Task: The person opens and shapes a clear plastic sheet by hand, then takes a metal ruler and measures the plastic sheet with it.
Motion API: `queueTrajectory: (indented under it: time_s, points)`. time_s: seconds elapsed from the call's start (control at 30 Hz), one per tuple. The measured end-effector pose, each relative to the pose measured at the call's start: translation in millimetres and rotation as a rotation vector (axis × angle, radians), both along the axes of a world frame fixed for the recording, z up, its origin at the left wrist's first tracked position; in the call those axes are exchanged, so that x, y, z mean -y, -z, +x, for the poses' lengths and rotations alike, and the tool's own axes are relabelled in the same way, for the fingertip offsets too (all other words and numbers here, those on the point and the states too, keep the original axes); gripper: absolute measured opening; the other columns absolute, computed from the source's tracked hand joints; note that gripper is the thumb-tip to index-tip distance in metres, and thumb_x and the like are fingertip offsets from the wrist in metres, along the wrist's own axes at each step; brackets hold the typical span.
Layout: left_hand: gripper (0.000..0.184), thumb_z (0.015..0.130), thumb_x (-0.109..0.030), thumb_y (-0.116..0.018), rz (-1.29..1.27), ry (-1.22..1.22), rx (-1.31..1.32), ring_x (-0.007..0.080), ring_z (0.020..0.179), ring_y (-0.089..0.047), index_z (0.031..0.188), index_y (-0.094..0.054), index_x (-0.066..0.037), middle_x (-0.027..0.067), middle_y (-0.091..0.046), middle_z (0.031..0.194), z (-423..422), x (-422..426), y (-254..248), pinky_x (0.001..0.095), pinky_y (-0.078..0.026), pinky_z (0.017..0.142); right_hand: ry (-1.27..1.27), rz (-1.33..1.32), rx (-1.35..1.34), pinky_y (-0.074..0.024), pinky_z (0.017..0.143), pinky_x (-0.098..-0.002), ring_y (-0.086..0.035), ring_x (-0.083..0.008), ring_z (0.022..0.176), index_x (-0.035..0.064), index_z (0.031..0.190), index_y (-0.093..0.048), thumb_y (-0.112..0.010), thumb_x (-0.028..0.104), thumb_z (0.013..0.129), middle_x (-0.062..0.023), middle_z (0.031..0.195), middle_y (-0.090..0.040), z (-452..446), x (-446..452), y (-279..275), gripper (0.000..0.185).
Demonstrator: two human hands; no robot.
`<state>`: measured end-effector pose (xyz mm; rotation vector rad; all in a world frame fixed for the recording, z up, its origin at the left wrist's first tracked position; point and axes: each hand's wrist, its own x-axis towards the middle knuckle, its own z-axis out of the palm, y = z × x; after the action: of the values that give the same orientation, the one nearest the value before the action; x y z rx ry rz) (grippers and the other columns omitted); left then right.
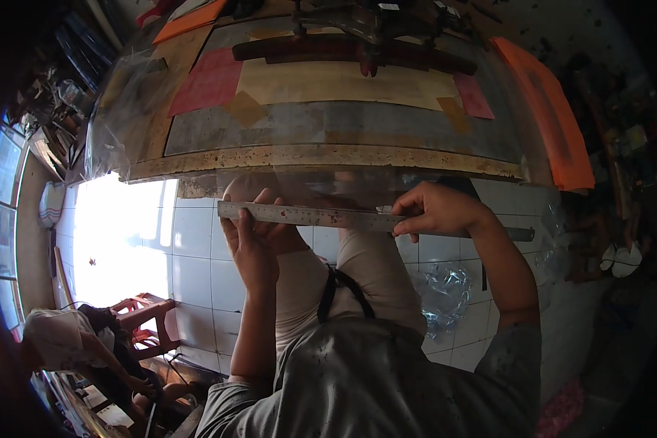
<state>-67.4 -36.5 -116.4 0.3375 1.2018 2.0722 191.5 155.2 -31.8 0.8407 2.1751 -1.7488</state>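
Note:
A long metal ruler lies nearly level across the view, held up over my lap near the front edge of the worktable. At its left end my left hand grips it, with the thumb on its face and fingers behind. My right hand pinches the ruler right of its middle, and the far end sticks out past my wrist. Beyond the table edge, yellow paper with pink pieces at its ends lies under a dark bar.
Orange sheets hang over the table's right side. Crumpled clear plastic lies on the tiled floor right of my legs. At lower left, a person sits near a red stool.

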Motion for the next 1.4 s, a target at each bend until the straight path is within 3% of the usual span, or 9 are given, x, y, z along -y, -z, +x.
queueTrajectory:
  time_s: [0.9, 1.4]
  points:
    - [0.049, 0.110, -0.026, -0.042, 0.002, 0.012, -0.020, 0.0378, 0.116, -0.066, 0.153, -0.021, -0.015, 0.0272, -0.059, 0.135, 1.0, 2.1, -0.4, 0.0431, -0.063, 0.086, -0.025, -0.003, -0.040, -0.0511, 0.068, -0.0253, -0.066, -0.0086, 0.070, -0.0027, 0.101, -0.073, -0.078, 0.016, 0.089, -0.0032, 0.084, -0.072, 0.2, -1.7, 0.0, 0.023]
    - [0.055, 0.110, -0.028, -0.043, -0.022, 0.008, -0.060, 0.0335, 0.112, -0.069, 0.157, -0.020, -0.012, 0.0252, -0.061, 0.132, -1.1, 3.7, -7.4, 0.0353, -0.061, 0.081, 0.059, 0.014, -0.079, -0.0502, 0.065, -0.0262, -0.068, -0.0100, 0.069, -0.0048, 0.107, -0.070, -0.078, 0.019, 0.089, -0.0049, 0.082, -0.070, 3.7, 12.5, 14.7, 0.031]
